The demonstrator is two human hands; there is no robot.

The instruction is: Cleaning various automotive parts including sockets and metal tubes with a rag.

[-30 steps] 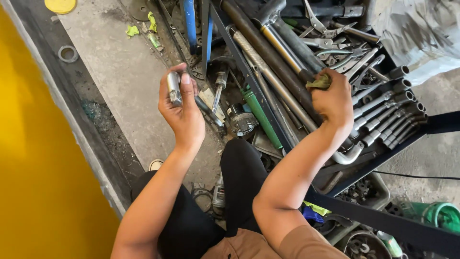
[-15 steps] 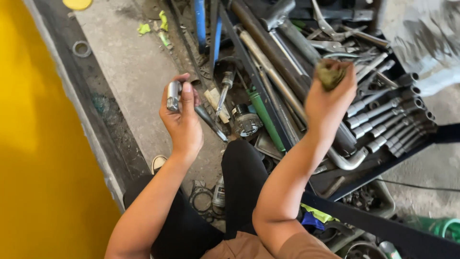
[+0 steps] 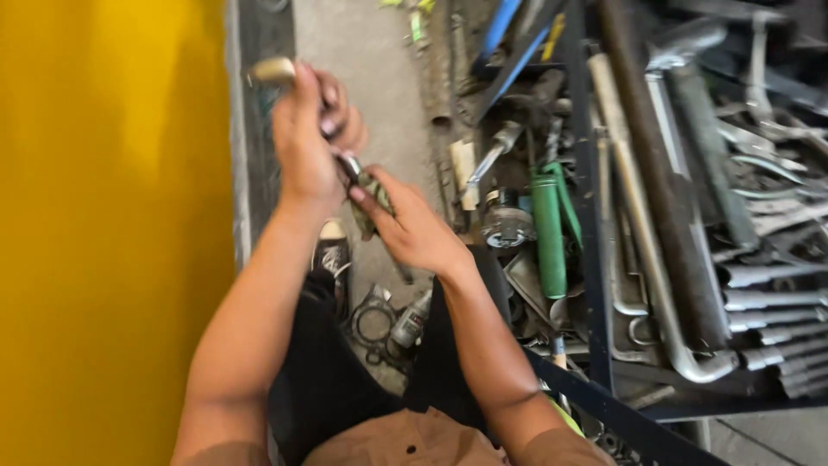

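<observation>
While the camera looks straight down from the head, both hands meet in the upper middle of the frame.

Yellow wall: a flat yellow wall (image 3: 95, 259) fills the left third of the frame.

Left hand: the left hand (image 3: 306, 142) is closed round a metal socket tool (image 3: 274, 71) – its pale, rounded end sticks out past the thumb at upper left, while the other end shows as a bright tip between the two hands.

Right hand: just right of it and touching, the right hand (image 3: 414, 229) pinches a small olive-green part (image 3: 373, 192) against that bright tip, fingers narrow and curled.

How the pieces handle: by the look of it, the tool is steel – stiff, fairly heavy for its size, likely slick with grease. A full wrap round its barrel seems the safest hold. The green part looks small and light, best nipped by fingertips at its sides. Its exact shape is blurred.

Floor: grey concrete floor (image 3: 362, 52) runs up the middle; a black shoe (image 3: 333, 257) sits below the hands, with a ring-shaped gasket (image 3: 376, 324) beside it.

Tool rack: to the right, a dark metal rack (image 3: 595, 285) holds a green-handled tool (image 3: 548, 233), a long bent steel bar (image 3: 647, 259) and rows of wrenches (image 3: 772, 302) at the far right edge.
</observation>
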